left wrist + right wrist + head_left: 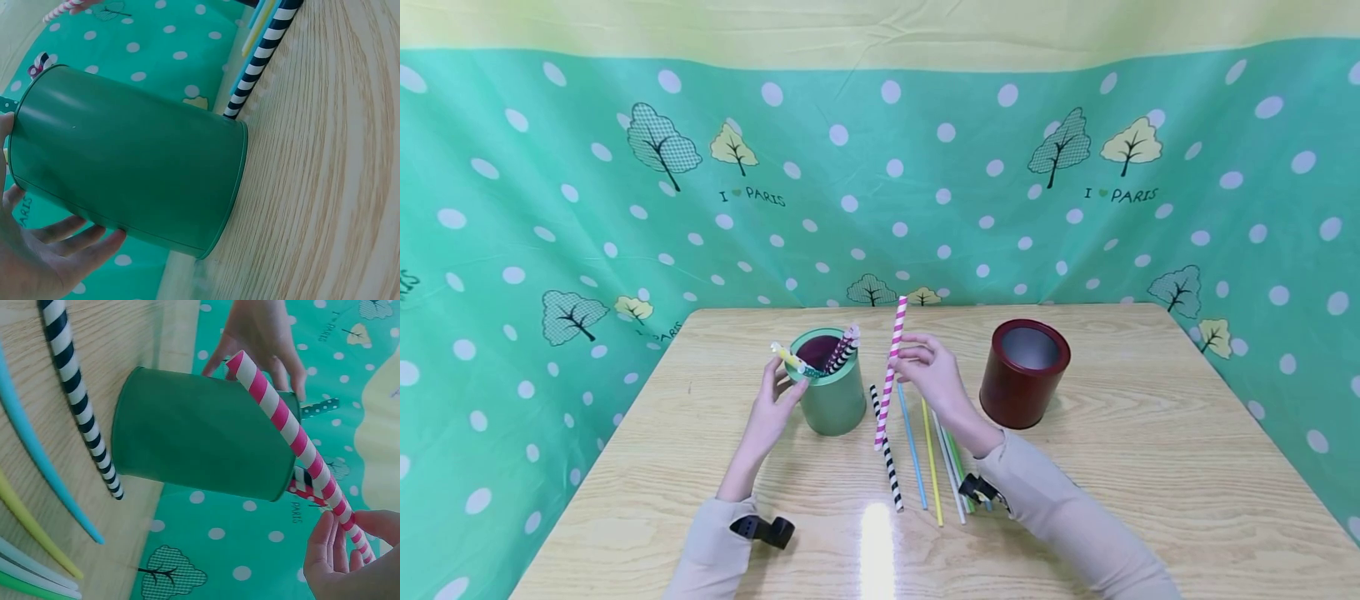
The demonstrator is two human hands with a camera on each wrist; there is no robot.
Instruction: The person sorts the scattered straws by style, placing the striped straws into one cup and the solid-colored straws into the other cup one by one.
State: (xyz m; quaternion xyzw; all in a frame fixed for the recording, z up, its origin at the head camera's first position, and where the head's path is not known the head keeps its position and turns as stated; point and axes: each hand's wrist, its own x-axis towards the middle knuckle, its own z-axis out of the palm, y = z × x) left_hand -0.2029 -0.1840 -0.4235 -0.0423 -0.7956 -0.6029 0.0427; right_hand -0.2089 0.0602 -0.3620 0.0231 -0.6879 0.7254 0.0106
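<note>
My left hand (pixel 767 417) holds the green can (pixel 835 404) at its left side; the left wrist view shows the thumb by the rim and fingers against the wall. Several patterned paper straws stand in the can, among them a yellow one (pixel 787 356) leaning left and striped ones (pixel 842 350) leaning right. In my right hand (pixel 942 383), a pink-and-white striped paper straw (pixel 883 417) is pinched between thumb and fingers. It tilts upright just right of the can. The right wrist view has the straw (pixel 294 434) crossing in front of the can (pixel 200 431).
Between the cans lie a black-and-white striped straw (pixel 891 471), a blue straw (pixel 913 450), a yellow straw (pixel 933 467), and white and green ones partly under the right forearm. A dark red can (pixel 1022 404) stands on the right of the wooden table (pixel 1150 467). A patterned cloth (pixel 895 192) hangs behind.
</note>
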